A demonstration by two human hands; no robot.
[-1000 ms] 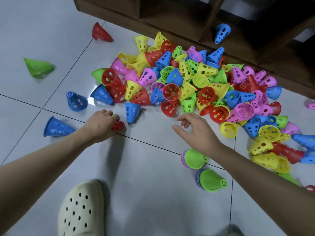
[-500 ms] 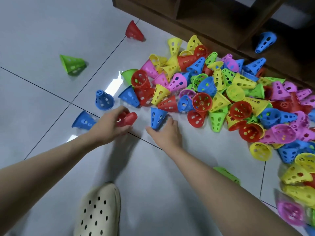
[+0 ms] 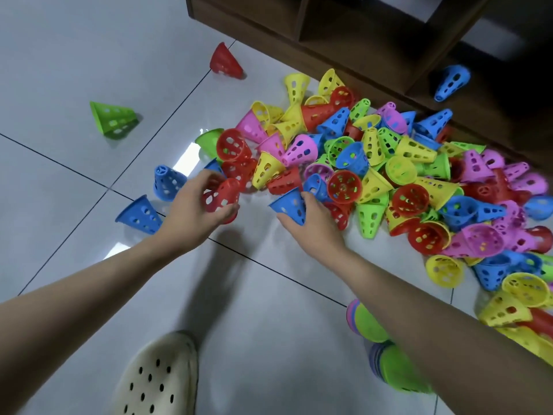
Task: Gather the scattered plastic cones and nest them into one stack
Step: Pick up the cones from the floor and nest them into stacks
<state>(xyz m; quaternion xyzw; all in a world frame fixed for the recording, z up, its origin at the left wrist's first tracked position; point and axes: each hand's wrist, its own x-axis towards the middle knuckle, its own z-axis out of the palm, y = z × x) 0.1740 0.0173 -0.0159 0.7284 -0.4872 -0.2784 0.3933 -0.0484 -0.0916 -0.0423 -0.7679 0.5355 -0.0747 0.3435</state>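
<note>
A big heap of perforated plastic cones [image 3: 389, 175] in red, blue, yellow, green and pink covers the tiled floor on the right. My left hand [image 3: 191, 211] grips a red cone [image 3: 223, 194] lifted at the heap's left edge. My right hand [image 3: 311, 223] closes on a blue cone [image 3: 290, 205] at the heap's front edge. Two short nested stacks with green cones on top [image 3: 371, 324] [image 3: 398, 369] lie under my right forearm, partly hidden by it.
Loose cones lie apart on the left: two blue [image 3: 140, 215] [image 3: 166, 182], one green [image 3: 115, 119], one red [image 3: 224, 61]. A dark wooden shelf unit [image 3: 344, 34] borders the heap at the back, a blue cone [image 3: 452, 82] inside it. My cream clog [image 3: 158, 375] stands below.
My left hand picked the red cone off the floor and raised it. My right hand swung left from the green stacks and took hold of the blue cone.
</note>
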